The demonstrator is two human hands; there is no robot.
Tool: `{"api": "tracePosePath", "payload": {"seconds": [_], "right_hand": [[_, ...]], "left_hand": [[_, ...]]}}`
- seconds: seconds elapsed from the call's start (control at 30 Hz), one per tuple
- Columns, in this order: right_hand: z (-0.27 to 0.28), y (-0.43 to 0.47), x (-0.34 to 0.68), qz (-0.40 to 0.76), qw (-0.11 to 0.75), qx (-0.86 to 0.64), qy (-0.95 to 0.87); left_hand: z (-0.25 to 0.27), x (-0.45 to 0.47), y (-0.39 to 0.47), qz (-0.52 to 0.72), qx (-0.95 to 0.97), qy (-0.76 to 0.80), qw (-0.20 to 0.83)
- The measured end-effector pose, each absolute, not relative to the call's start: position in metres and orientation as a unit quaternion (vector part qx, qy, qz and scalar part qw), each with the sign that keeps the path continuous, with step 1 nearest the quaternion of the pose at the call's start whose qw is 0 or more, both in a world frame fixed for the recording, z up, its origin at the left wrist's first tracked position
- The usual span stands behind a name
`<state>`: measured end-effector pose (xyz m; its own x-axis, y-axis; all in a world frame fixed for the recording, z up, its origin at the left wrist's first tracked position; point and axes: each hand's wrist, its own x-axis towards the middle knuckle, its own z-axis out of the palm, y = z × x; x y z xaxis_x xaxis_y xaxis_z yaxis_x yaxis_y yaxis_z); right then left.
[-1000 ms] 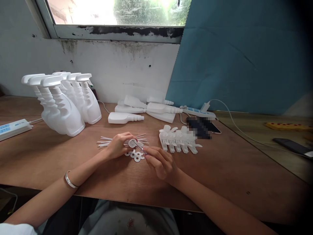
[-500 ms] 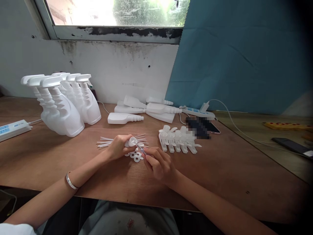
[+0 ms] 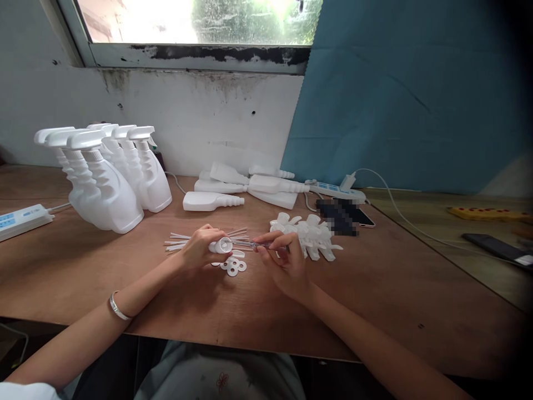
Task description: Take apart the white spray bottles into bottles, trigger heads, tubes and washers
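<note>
One thin tool (image 3: 253, 244), pinched by my right hand (image 3: 288, 262), points nine o'clock toward the white piece (image 3: 220, 245) my left hand (image 3: 200, 248) grips.

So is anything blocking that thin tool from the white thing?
Nothing visible stands between the thin tool in the right hand and the white part in the left hand; the white rings lie on the table below.

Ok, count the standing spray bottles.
6 standing spray bottles, at the left of the table: three in the left row, near, middle and far, and three likewise in the right row. Others could be hidden behind.
</note>
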<state>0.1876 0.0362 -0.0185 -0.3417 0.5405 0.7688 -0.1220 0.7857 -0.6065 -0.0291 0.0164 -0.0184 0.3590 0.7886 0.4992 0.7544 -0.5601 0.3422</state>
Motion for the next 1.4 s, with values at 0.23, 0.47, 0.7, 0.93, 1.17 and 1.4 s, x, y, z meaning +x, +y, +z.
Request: {"api": "tracePosePath", "payload": {"seconds": [0.23,0.47,0.7,0.93,1.17,1.4], "right_hand": [[-0.022,0.033,0.185,0.412,0.567,-0.152,-0.697],[-0.016,0.034,0.183,0.456,0.584,-0.142,-0.657],[-0.019,0.035,0.186,0.400,0.573,-0.141,-0.701],[-0.026,0.035,0.190,0.062,0.548,0.006,-0.834],[-0.023,0.035,0.189,0.075,0.535,0.031,-0.841],[-0.022,0.037,0.186,0.340,0.593,-0.103,-0.723]], "left_hand": [[-0.017,-0.030,0.016,0.345,0.814,0.464,0.049],[-0.014,-0.031,0.015,0.341,0.811,0.466,0.093],[-0.012,-0.031,0.016,0.301,0.852,0.425,0.057],[-0.011,-0.029,0.014,0.294,0.835,0.463,0.040],[-0.015,-0.027,0.013,0.303,0.837,0.454,0.041],[-0.020,-0.027,0.013,0.309,0.841,0.442,0.045]]}}
